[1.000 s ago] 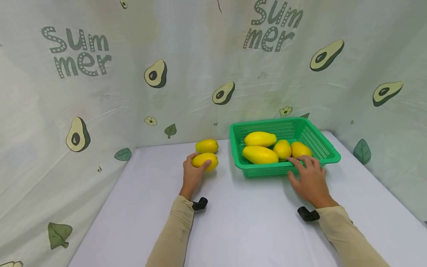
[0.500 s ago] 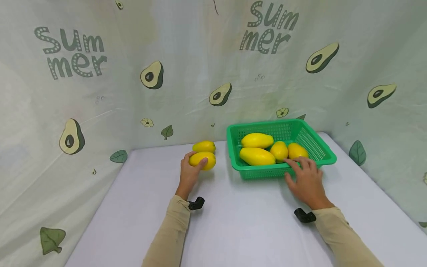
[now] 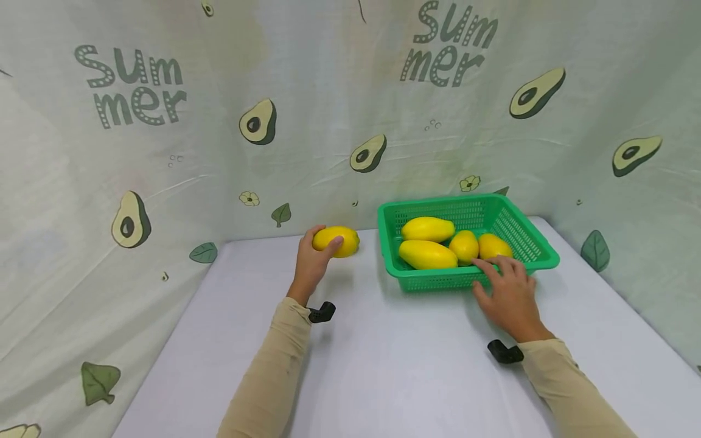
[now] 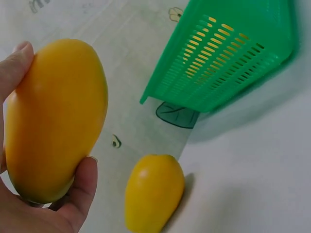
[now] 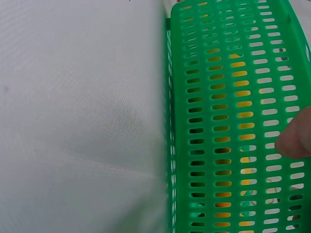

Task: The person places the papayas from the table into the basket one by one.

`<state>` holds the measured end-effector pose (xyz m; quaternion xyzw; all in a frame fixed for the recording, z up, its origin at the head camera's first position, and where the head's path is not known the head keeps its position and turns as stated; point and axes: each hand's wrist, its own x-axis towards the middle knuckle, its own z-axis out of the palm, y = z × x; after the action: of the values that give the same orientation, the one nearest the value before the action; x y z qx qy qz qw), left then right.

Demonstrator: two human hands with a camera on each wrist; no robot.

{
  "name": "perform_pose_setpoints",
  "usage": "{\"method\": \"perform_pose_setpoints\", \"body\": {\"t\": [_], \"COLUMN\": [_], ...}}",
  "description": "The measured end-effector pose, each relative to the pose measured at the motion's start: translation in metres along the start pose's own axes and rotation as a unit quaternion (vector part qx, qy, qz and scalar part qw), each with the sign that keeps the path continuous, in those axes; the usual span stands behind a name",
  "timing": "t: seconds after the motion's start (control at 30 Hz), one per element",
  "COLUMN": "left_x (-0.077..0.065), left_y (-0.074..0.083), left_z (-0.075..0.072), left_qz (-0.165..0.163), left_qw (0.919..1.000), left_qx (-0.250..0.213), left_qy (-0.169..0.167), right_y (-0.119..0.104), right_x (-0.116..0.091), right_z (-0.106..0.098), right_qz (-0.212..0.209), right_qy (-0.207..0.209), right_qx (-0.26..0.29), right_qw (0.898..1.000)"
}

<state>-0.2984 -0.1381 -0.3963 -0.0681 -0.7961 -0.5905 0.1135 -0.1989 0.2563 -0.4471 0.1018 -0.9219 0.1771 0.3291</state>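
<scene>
A yellow mango [image 3: 335, 242] is held in my left hand [image 3: 311, 261], lifted above the table. In the left wrist view thumb and fingers wrap the mango's sides. Below it a second mango [image 4: 154, 191] lies on the table; in the head view the held one hides most of it. My right hand [image 3: 509, 298] rests at the front rim of a green plastic basket [image 3: 432, 283], fingers over the rim and thumb on the outer wall. Inside the basket lie several yellow fruits, among them a long mango [image 3: 427, 254] and a rounder one [image 3: 464, 246].
The white-covered table [image 3: 416, 371] runs back to a hanging cloth [image 3: 306, 152] printed with avocados and leaves. The basket stands at the back right, near that cloth. A black wrist camera [image 3: 322, 312] is on the left wrist, another camera [image 3: 505, 351] on the right.
My left hand, holding the mango, has risen and moved toward the back, now overlapping the second mango. The right hand has stayed at the basket's rim. The head view shifted slightly.
</scene>
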Motion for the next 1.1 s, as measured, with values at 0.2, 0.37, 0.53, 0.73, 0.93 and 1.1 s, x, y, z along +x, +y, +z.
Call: {"method": "perform_pose_setpoints", "body": {"t": [0.2, 0.37, 0.53, 0.73, 0.93, 1.1], "left_x": [0.008, 0.015, 0.019, 0.022, 0.027, 0.031], "left_y": [0.014, 0.028, 0.041, 0.05, 0.058, 0.068], "left_z": [0.003, 0.008, 0.014, 0.021, 0.03, 0.037], "left_qz": [0.009, 0.015, 0.017, 0.021, 0.033, 0.042], "left_qw": [0.9995, 0.999, 0.9978, 0.9949, 0.9927, 0.9905], "left_qx": [-0.022, -0.022, -0.019, -0.021, 0.011, 0.035], "left_qy": [-0.021, -0.037, -0.062, -0.096, -0.116, -0.126], "right_y": [0.001, 0.003, 0.005, 0.003, 0.003, 0.004], "right_x": [-0.001, 0.001, 0.002, 0.002, 0.001, 0.001], "right_z": [0.0, 0.0, 0.0, 0.001, 0.0, 0.001], "right_qz": [0.0, -0.004, -0.008, -0.011, -0.007, -0.01], "right_qy": [-0.003, -0.001, 0.009, 0.009, 0.006, 0.006], "right_qx": [0.001, 0.002, 0.003, 0.006, 0.004, 0.004], "right_qw": [1.0, 1.0, 1.0, 1.0, 1.0, 1.0]}}
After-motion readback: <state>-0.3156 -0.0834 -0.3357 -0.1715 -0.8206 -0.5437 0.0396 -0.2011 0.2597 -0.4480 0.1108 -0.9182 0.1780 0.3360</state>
